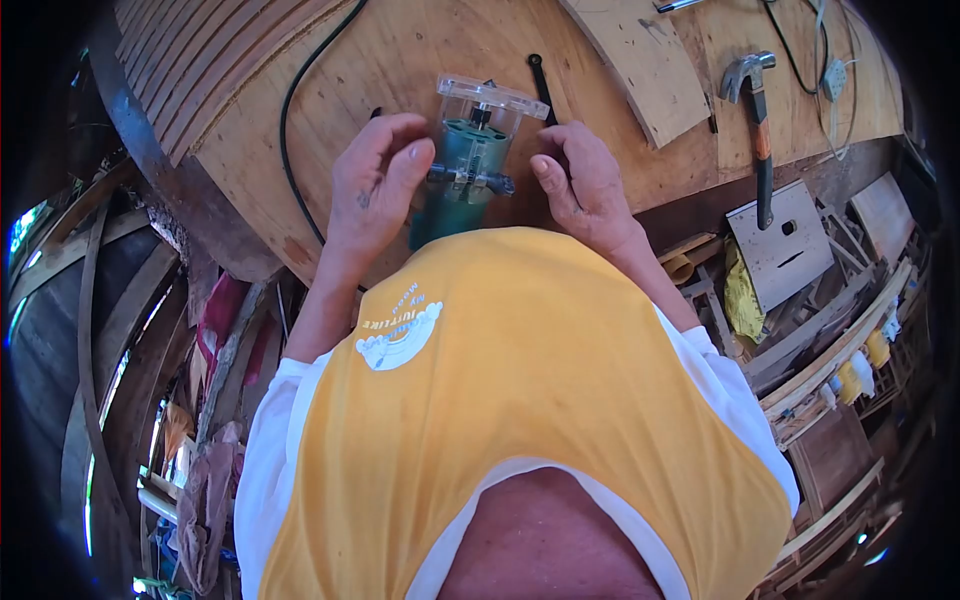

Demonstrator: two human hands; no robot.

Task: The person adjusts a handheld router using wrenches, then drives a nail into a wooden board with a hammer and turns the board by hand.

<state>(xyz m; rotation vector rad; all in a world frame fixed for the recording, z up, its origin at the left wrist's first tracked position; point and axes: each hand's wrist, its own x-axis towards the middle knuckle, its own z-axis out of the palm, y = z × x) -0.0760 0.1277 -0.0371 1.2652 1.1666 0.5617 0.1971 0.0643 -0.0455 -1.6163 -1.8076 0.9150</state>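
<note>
A power tool with a green cylindrical body and a clear plastic base (465, 175) is on the brown plywood worktop (380, 70), right in front of the person's yellow and white shirt (540, 330), which hides the near end of the body. Its clear base points away from the person, with a dark metal collet (481, 115) showing through it, and a black clamp knob (500, 184) sticks out from the right side of the body. The left hand (380, 180) is at the left of the tool, released, its fingers loosely curled and its thumb near the green body; whether it touches the tool cannot be told. The right hand (585, 182) is at the other side, also released and half curled, apart from the black knob. A slim dark metal wrench (541, 85) lies just beyond the clear base's right end, partly behind it. A black cable (287, 125) curves across the worktop to the left, near a panel of parallel brown wooden slats (200, 70). To the right lie a curved piece of light plywood (645, 65) and, farther over, a claw hammer with a black and orange handle (761, 135), the handle's end reaching past the worktop's edge.
</note>
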